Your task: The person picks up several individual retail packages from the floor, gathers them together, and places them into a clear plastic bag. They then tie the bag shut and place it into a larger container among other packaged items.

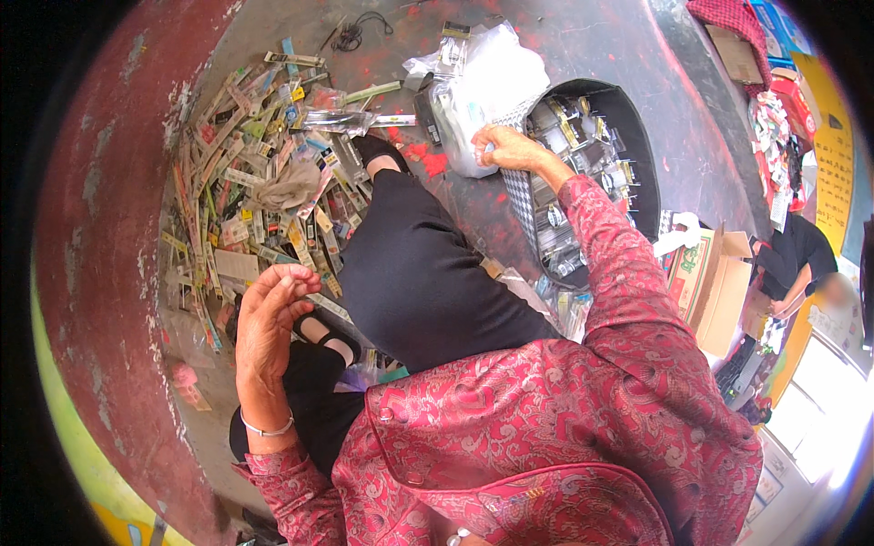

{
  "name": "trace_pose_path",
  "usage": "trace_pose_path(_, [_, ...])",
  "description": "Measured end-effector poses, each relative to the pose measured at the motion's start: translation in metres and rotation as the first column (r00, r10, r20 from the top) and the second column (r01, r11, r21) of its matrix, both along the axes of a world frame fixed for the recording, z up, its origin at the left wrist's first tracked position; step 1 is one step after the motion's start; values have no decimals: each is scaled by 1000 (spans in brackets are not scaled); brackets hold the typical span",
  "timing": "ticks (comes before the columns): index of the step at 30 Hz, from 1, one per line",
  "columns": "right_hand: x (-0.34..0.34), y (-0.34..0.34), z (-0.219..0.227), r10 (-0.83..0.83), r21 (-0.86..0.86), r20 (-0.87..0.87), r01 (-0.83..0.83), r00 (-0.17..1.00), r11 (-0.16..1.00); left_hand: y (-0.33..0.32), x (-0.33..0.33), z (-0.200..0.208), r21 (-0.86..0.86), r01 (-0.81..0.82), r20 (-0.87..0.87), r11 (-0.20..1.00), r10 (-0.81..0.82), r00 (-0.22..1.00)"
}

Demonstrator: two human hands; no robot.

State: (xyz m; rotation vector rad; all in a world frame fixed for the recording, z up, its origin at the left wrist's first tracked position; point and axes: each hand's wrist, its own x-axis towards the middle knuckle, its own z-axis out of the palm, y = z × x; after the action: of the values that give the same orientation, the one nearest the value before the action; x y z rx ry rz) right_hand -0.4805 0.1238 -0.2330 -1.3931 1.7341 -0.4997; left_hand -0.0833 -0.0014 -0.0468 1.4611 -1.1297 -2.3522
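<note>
My right hand [510, 148] reaches forward with its fingers closed on the edge of a white plastic bag [510, 73]. Clear flat packets [452, 56] lie at the bag's far left side. Right beside that hand stands a black bin [645, 155] holding many small clear packages [583, 136], with a black-and-white checked cloth [521, 202] along its near left side. My left hand [278, 305] is raised over my left foot, fingers curled in toward the thumb. Whatever may be between those fingertips is too small to make out.
A wide heap of long thin packaging strips and wrappers [259, 182] covers the floor at the left, against a worn red wall [109, 200]. An open cardboard box [715, 282] stands at the right. Farther right, another person [801, 255] sits bent over something. A black cord [360, 32] lies at the far side.
</note>
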Motion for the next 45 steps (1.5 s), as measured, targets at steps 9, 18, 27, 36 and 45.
trace_pose_path(9, [11,-9,32,63,97,-244,-41,968,994,1,-1,0,-10,10,20,1000,-10,1000])
trace_pose_path(18, [-28,-21,-51,-432,114,2,429,902,896,-1,-1,-3,-2,31,17,1000,-31,999])
trace_pose_path(27, [-21,-31,-14,-253,70,132,245,958,967,-1,-2,-1,7,7,39,1000,-8,999])
trace_pose_path(36, [6,-51,-19,-416,-31,-572,488,707,872,1,-1,-2,23,5,39,1000,-6,999])
trace_pose_path(45, [-16,-42,-1,-225,-28,-339,229,914,973,1,0,-2,20,5,34,1000,-6,999])
